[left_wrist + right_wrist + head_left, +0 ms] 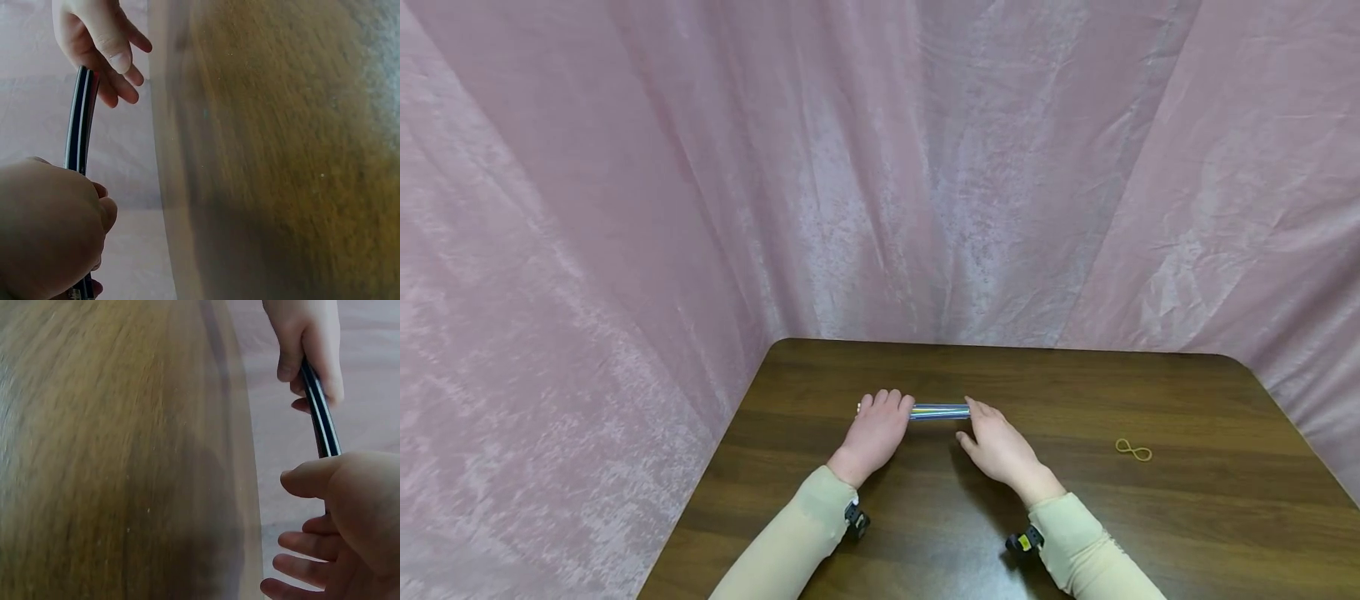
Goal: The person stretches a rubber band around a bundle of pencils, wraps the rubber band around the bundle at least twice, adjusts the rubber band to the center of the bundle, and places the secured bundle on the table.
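Observation:
Above the table, my left hand point(880, 425) grips a bundle of slim pen-like sticks point(940, 412), with blue, white and yellow stripes showing. The bundle lies level, and its pale left ends poke out just past the fingers. My right hand point(1000, 443) is at the bundle's right end, its fingers extended and the thumb held apart. In the right wrist view, the palm of the right hand point(369, 512) hides that end of the dark, pale-striped bundle point(322, 415). The left wrist view shows the left hand point(50, 225) curled round the bundle point(80, 125).
A yellow rubber band point(1133, 450), twisted into a figure eight, lies on the brown wooden table point(1210, 500) to the right of my hands. Pink curtains point(880, 183) hang behind the table's far edge and along its sides.

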Tool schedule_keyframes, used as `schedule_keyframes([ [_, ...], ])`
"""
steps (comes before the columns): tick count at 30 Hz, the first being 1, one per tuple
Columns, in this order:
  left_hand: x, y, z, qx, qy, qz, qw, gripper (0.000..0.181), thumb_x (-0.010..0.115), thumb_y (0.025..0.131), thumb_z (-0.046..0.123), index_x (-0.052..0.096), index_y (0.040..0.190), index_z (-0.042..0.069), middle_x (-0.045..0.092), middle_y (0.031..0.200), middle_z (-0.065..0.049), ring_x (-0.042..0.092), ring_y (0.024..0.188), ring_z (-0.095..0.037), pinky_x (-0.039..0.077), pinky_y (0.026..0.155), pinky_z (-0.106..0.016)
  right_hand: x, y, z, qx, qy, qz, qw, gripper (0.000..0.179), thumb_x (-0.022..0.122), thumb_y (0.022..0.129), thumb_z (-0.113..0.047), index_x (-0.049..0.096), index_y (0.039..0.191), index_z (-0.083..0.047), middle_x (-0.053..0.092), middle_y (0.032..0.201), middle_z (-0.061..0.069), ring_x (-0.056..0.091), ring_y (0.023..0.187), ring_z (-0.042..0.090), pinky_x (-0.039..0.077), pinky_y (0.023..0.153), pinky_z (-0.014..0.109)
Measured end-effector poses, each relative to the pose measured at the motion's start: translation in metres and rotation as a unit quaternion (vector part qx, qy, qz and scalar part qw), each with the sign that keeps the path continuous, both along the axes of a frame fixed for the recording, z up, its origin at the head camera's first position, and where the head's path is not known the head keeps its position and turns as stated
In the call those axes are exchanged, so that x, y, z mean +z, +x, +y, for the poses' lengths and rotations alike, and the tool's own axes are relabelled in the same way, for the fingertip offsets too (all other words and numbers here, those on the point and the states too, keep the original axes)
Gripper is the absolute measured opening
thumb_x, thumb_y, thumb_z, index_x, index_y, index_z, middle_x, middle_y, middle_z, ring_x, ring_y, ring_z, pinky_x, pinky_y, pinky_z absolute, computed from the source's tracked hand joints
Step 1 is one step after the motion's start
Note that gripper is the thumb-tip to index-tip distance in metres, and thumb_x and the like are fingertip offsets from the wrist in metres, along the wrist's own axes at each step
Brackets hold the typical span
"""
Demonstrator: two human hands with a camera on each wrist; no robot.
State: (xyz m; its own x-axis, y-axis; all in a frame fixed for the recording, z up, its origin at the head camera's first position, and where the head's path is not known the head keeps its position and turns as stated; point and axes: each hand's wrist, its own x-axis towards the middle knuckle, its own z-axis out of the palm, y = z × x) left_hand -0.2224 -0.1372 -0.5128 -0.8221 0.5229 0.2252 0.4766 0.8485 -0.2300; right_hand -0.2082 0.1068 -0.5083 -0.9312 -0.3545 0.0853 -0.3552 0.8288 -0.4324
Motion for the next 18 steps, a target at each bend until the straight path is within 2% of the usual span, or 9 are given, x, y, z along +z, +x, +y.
schedule_keyframes([
  [12,-0.0034,0.002,-0.0048,0.01,0.0,-0.026,0.9996,0.014,0.059,0.111,0.014,0.057,0.125,0.011,0.059,0.105,-0.003,0.05,0.093,-0.022,0.038,0.08,-0.038,-0.0017,0.001,0.0032,0.011,-0.021,-0.021,0.9995,0.071,0.068,0.106,-0.022,0.035,0.16,0.011,0.045,0.159,0.032,0.042,0.148,0.048,0.037,0.116,0.061],
  [18,-0.0041,0.0024,-0.0037,0.008,0.004,-0.032,0.9995,0.016,0.056,0.112,0.012,0.057,0.128,0.011,0.059,0.11,-0.003,0.05,0.096,-0.022,0.037,0.081,-0.038,-0.0043,0.0005,0.0019,0.019,-0.021,-0.035,0.999,0.073,0.068,0.106,-0.021,0.032,0.16,0.012,0.042,0.16,0.033,0.039,0.15,0.049,0.035,0.118,0.061],
])
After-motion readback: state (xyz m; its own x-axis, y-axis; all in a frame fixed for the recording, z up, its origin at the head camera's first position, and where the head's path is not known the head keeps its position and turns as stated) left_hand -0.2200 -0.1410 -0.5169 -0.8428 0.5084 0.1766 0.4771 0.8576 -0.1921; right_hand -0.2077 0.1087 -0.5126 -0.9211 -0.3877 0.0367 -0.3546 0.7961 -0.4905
